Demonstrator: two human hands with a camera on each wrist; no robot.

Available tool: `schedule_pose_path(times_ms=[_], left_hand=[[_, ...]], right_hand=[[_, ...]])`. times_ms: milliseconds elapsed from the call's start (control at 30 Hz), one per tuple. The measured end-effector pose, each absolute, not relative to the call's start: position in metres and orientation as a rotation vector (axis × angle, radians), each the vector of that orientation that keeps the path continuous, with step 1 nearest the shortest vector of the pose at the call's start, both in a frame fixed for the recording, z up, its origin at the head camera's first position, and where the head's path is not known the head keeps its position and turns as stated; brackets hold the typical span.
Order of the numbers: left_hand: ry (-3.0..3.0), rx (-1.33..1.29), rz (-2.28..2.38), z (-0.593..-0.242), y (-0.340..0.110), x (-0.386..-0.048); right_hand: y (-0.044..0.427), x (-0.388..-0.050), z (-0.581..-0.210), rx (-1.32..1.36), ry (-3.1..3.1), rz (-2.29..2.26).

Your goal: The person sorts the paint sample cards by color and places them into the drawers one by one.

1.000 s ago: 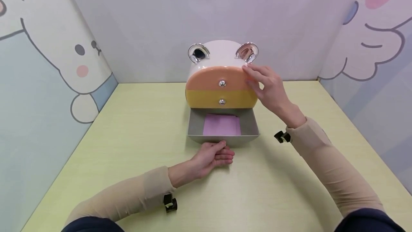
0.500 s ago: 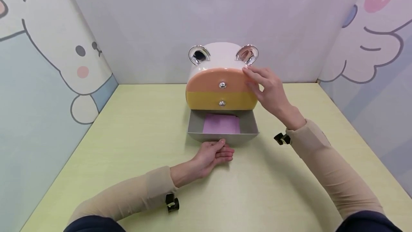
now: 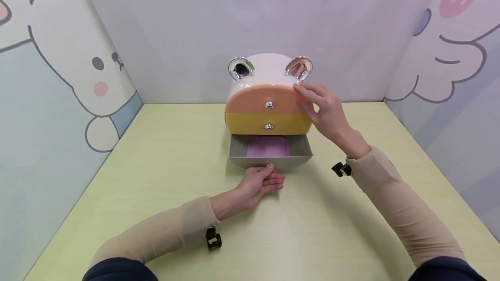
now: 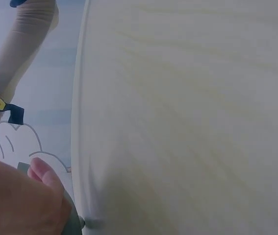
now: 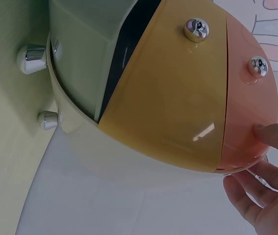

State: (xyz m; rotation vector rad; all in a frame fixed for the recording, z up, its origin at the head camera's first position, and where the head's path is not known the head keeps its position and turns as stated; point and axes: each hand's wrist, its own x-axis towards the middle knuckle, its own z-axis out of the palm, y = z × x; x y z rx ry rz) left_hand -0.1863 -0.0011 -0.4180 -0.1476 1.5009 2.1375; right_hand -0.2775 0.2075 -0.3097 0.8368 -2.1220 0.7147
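A small frog-shaped drawer box [image 3: 269, 70] with silver ring eyes stands near the back wall. Its orange top drawer [image 3: 250, 99] and yellow middle drawer [image 3: 246, 124] are closed. The grey-green bottom drawer [image 3: 238, 161] is pulled partly out, with a pink-purple sheet [image 3: 268, 147] inside. At that drawer's front, my left hand [image 3: 254, 185] pinches the knob area between thumb and forefinger; the knob itself is hidden. My right hand [image 3: 328, 109] holds the box's upper right edge, the thumb on the orange front and the fingers round the side, seen closely in the right wrist view.
The box stands on a pale yellow-green table [image 3: 175, 151]. A plain back wall [image 3: 187, 38] rises behind it, with cartoon-printed side panels [image 3: 50, 151] left and right. Short silver feet [image 5: 33, 58] support the box.
The bottom drawer has slid inward, covering more of the pink-purple sheet. My left hand has moved forward with it. The right hand stays on the box, and the view has shifted slightly.
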Motion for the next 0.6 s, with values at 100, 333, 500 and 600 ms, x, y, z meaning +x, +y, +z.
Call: schedule_pose_path(times_ms=[100, 333, 500, 600], left_hand=[[1.503, -0.139, 2.152, -0.419, 0.0, -0.191], [1.543, -0.136, 2.181, -0.423, 0.003, -0.201], [1.587, -0.151, 2.188, -0.424, 0.006, -0.205], [1.622, -0.163, 2.194, -0.424, 0.008, -0.206]], right_hand=[[0.208, -0.277, -0.309, 0.834, -2.127, 0.707], [0.208, -0.277, -0.31, 0.842, -2.115, 0.698], [0.207, -0.278, -0.31, 0.828, -2.108, 0.707], [0.207, -0.277, -0.31, 0.823, -2.112, 0.716]])
